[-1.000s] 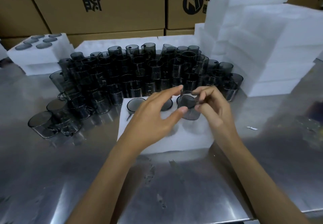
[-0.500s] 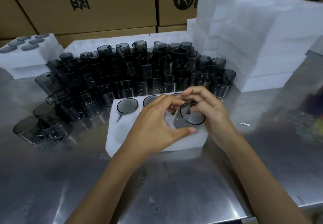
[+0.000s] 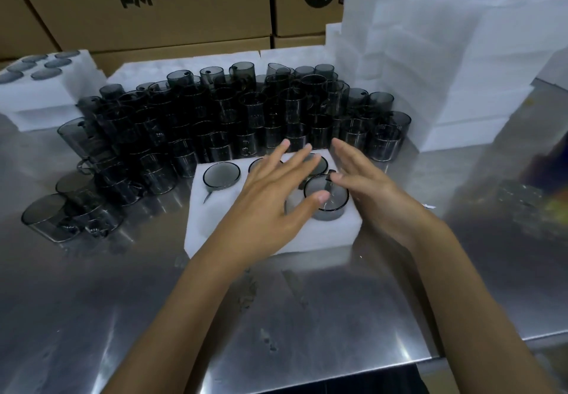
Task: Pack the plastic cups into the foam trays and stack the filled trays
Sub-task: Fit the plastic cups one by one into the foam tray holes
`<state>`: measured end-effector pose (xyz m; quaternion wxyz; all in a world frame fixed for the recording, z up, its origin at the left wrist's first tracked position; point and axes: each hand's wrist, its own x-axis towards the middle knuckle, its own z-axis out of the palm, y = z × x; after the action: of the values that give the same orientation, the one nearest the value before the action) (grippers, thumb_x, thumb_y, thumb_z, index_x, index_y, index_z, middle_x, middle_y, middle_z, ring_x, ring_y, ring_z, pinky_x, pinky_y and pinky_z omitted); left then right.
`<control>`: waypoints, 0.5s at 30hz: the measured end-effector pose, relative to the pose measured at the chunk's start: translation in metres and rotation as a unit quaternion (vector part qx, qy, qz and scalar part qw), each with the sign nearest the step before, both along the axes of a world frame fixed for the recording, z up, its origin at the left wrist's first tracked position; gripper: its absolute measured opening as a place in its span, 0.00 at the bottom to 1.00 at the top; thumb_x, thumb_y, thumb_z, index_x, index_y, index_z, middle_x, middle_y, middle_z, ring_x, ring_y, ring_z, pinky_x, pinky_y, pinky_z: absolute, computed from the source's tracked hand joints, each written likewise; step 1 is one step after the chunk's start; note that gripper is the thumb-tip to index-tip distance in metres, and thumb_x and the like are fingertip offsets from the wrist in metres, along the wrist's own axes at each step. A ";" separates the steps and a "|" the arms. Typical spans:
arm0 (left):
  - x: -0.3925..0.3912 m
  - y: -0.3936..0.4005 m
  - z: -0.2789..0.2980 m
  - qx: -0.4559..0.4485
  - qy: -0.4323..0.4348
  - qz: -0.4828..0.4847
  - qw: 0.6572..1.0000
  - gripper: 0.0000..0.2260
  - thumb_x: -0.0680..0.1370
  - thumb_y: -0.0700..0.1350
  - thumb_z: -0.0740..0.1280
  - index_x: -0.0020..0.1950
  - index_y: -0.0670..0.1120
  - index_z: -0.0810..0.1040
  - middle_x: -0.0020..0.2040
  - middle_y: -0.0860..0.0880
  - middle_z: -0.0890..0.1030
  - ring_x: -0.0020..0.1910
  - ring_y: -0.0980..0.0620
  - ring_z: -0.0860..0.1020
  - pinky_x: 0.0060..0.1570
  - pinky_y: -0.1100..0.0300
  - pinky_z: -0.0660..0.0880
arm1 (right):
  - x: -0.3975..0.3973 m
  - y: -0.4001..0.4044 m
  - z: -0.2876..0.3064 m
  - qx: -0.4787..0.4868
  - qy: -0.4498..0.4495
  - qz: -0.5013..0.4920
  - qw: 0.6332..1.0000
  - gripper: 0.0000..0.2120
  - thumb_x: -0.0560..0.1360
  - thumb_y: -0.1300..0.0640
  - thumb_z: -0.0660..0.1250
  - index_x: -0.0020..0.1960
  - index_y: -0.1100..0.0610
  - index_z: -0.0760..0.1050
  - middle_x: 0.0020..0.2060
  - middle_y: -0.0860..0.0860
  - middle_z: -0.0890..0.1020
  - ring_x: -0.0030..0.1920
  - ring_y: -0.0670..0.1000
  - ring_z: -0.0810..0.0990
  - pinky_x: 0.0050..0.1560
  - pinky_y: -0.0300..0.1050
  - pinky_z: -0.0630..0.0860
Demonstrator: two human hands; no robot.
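While both hands point(image 3: 313, 188) hover open, one foam tray point(image 3: 215, 224), four cups seated point(image 3: 333, 209).

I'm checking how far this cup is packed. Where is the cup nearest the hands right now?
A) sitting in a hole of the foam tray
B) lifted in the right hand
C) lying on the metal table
A: the cup stands in the foam tray, both hands open.

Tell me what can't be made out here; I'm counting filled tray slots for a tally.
Head view:
- Foam tray: the left hand covers its middle slots, so the filled count is uncertain.
- Nearest cup: the thumb hides part of its rim.
- Right hand: blurred by motion; contact with the cup is unclear.
- Objects at the right edge: blurred, unidentifiable.
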<state>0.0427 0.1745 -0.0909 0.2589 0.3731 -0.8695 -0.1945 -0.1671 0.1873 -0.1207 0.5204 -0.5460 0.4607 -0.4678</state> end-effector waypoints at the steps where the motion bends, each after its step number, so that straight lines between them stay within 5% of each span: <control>1: 0.001 0.000 -0.001 -0.023 -0.029 -0.016 0.999 0.26 0.82 0.62 0.55 0.78 0.54 0.65 0.79 0.60 0.57 0.79 0.62 0.42 0.78 0.57 0.41 | -0.002 0.002 0.001 0.010 0.000 0.012 1.000 0.38 0.69 0.44 0.75 0.75 0.37 0.64 0.74 0.32 0.66 0.72 0.31 0.61 0.72 0.40 0.60; 7: 0.000 0.000 -0.003 -0.059 -0.151 -0.011 0.987 0.29 0.80 0.64 0.44 0.79 0.57 0.59 0.80 0.60 0.50 0.78 0.60 0.34 0.77 0.51 0.35 | -0.004 0.009 0.003 0.056 -0.049 0.043 0.996 0.36 0.75 0.55 0.71 0.79 0.47 0.60 0.74 0.44 0.70 0.72 0.44 0.71 0.73 0.48 0.67; 15: -0.002 -0.004 0.000 -0.004 -0.195 -0.007 0.981 0.26 0.81 0.63 0.45 0.80 0.61 0.55 0.80 0.62 0.49 0.78 0.61 0.38 0.77 0.49 0.35 | -0.004 0.002 0.003 0.060 -0.075 0.036 0.995 0.29 0.74 0.59 0.70 0.73 0.46 0.68 0.66 0.45 0.79 0.66 0.48 0.78 0.63 0.43 0.77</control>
<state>0.0406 0.1709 -0.0913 0.0842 0.3964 -0.9068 -0.1163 -0.1714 0.1895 -0.1172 0.6019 -0.4936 0.4278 -0.4595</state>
